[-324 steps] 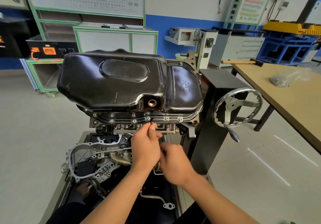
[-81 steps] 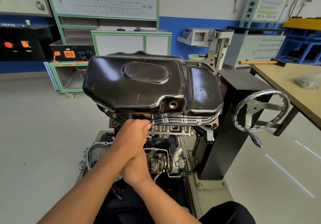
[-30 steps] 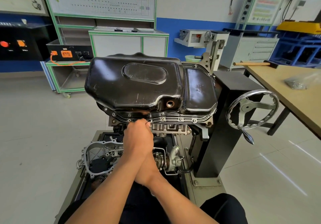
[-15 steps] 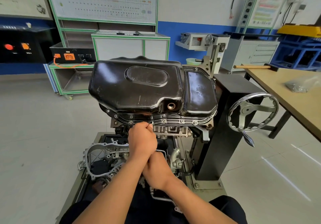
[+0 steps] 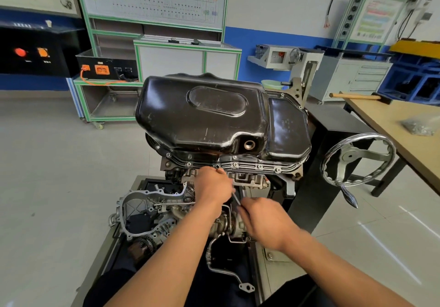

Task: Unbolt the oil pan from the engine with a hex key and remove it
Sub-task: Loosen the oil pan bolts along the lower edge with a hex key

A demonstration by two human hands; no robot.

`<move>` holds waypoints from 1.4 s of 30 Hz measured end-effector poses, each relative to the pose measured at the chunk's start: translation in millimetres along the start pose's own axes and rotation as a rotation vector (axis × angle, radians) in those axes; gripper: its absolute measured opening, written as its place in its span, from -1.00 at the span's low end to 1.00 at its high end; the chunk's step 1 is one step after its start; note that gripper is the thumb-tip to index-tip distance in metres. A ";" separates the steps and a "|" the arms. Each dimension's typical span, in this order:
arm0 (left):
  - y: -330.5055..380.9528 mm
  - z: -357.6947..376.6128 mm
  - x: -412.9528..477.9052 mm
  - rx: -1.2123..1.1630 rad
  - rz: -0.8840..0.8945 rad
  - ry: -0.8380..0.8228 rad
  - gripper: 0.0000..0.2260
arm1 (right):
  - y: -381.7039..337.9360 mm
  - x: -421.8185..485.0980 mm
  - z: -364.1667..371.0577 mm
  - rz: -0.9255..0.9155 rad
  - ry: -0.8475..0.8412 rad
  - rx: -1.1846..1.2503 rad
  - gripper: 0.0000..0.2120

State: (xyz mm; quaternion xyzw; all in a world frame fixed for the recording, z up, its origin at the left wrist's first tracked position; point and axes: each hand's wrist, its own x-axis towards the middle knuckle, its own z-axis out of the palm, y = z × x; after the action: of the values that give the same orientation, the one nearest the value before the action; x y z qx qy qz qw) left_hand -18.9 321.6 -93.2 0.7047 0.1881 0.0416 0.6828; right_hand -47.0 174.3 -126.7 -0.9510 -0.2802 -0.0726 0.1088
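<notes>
The black oil pan (image 5: pixel 202 116) sits on top of the upturned engine (image 5: pixel 240 178), its flange lined with several bolts (image 5: pixel 235 164). My left hand (image 5: pixel 212 185) is curled just below the flange and pinches the bent end of a thin hex key (image 5: pixel 236 198) at a bolt hole on the near edge. My right hand (image 5: pixel 264 221) grips the long arm of the same key, lower and to the right. The key's tip is hidden behind my left fingers.
The engine stand's black column (image 5: pixel 328 154) and chrome handwheel (image 5: pixel 357 159) stand to the right. A wooden table (image 5: pixel 404 135) holds a bag of parts (image 5: pixel 419 125) and a hammer (image 5: pixel 357 96). Loose engine parts, including a timing cover (image 5: pixel 142 211), lie below the engine.
My right hand has swung out from under my left hand to the right, carrying the key's long arm. My left hand stays at the flange's near edge.
</notes>
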 end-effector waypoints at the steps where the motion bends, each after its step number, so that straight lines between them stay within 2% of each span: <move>1: 0.2 2.9 -1.8 -0.034 -0.012 -0.011 -0.81 | 8.2 -0.5 -5.4 0.020 0.020 -0.056 -0.73; 5: 4.1 21.7 -15.6 -0.335 -0.067 -0.081 -0.91 | 48.2 10.0 -33.9 0.130 0.227 -0.295 -0.84; 8: 11.0 32.9 -18.6 -0.564 -0.123 -0.066 -0.86 | 59.0 16.4 -43.9 0.167 0.276 -0.324 -0.93; 13: 12.1 37.4 -18.7 -0.574 -0.101 0.008 -0.91 | 42.8 11.9 -39.1 0.131 0.348 -0.163 -0.89; 16: 1.8 26.6 -22.4 -0.430 0.014 0.024 -0.87 | 25.9 9.0 -36.2 0.138 0.259 -0.075 -0.86; 19: -14.5 1.7 -26.0 -0.148 0.157 0.046 -0.81 | -0.9 5.9 -25.9 0.134 0.102 0.021 -0.78; 21: -20.8 -19.1 -23.5 0.001 0.236 0.082 -0.79 | -25.5 11.3 -15.0 0.124 0.009 0.189 -0.74; 26: -18.9 -65.5 -7.7 0.201 0.354 0.083 -0.80 | -80.5 41.5 15.5 0.186 -0.132 0.608 -0.72; 32: -14.3 -94.4 9.0 0.385 0.410 0.043 -0.67 | -115.8 58.7 36.1 0.211 -0.098 0.807 -0.74; 38: -16.2 -97.4 17.9 0.458 0.437 0.009 -0.76 | -119.6 61.3 42.0 0.293 -0.113 0.934 -0.76; 42: -15.3 -101.9 23.0 0.521 0.466 0.015 -0.80 | -126.3 67.0 45.1 0.312 -0.106 0.936 -0.79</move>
State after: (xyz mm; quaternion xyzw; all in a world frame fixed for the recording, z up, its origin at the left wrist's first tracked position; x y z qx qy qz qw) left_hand -32.9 425.4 -106.2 0.8790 0.0315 0.1523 0.4507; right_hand -57.1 323.6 -135.9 -0.8331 -0.1420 0.1266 0.5194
